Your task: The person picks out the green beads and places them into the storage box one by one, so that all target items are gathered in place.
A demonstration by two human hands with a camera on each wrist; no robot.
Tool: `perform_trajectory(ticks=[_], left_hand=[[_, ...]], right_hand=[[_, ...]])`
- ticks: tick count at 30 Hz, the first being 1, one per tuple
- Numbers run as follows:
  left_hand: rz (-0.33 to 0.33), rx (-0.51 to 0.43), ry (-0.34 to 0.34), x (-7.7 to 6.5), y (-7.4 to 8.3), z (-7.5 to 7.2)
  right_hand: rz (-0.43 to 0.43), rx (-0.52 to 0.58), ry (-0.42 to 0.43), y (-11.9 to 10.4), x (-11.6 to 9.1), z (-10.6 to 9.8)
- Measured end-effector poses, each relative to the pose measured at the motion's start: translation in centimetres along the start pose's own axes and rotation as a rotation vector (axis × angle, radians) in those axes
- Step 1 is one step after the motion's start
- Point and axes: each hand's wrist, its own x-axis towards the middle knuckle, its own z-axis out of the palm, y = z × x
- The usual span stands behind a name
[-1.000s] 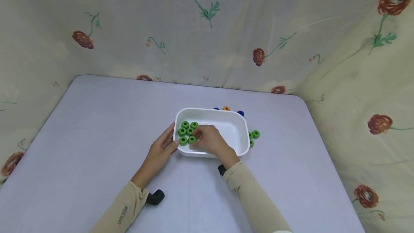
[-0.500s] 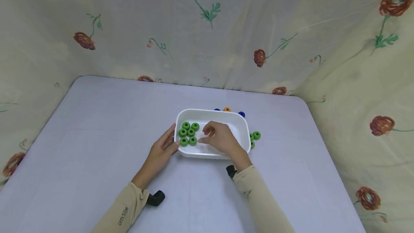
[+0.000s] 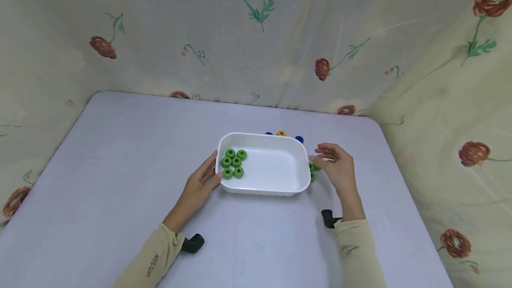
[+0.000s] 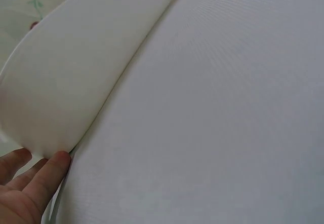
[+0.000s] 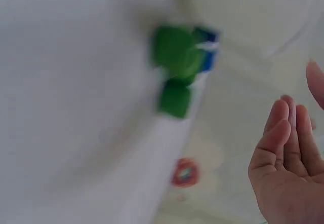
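A white plastic tray (image 3: 276,189) sits in the middle of the table. Several green beads (image 3: 236,162) with dark holes lie grouped at its left end. My left hand (image 3: 198,188) rests against the tray's left end, its thumb at the front corner. In the left wrist view, fingertips (image 4: 55,165) touch the outer wall of the tray. Just past the tray's right end my right hand (image 3: 336,168) hovers over more green beads (image 3: 312,177), partly hiding them. Its fingers are loosely bent, thumb apart from them in the right wrist view, with nothing between.
Behind the tray's far rim lie an orange bead (image 3: 281,133) and blue beads (image 3: 299,139), partly hidden by the tray. A flowered curtain (image 3: 280,48) hangs behind and beside the pale table (image 3: 140,154). Black wrist mounts (image 3: 193,243) stick out from both sleeves.
My right hand has let go of a green bead in the tray's left group and moved right, out over the beads beside the tray. The left hand and tray stay put.
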Motion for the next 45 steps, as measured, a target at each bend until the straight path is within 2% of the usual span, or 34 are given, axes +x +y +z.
perform_trajectory(ticks=[3,7,13,20,26,45], left_hand=[[0.0,-0.003,-0.004,0.0,0.0,0.0],[0.006,-0.001,-0.009,0.1,-0.2,0.0],[0.024,-0.001,-0.007,0.0,-0.1,0.0],[0.007,-0.005,-0.005,-0.2,-0.3,0.0],[0.016,-0.003,-0.008,-0.1,-0.2,0.1],[0.007,-0.042,0.0,0.2,-0.1,0.0]], right_hand=[[0.094,0.065,0.062,2.6,0.4,-0.7],[0.152,0.022,0.036,4.9,0.5,-1.3],[0.132,-0.071,-0.053,6.6,0.8,-1.5],[0.078,-0.112,-0.05,8.3,1.0,-0.7],[0.041,-0.107,-0.036,8.5,1.2,-0.4],[0.035,-0.119,-0.04,8.1,1.8,-0.2]])
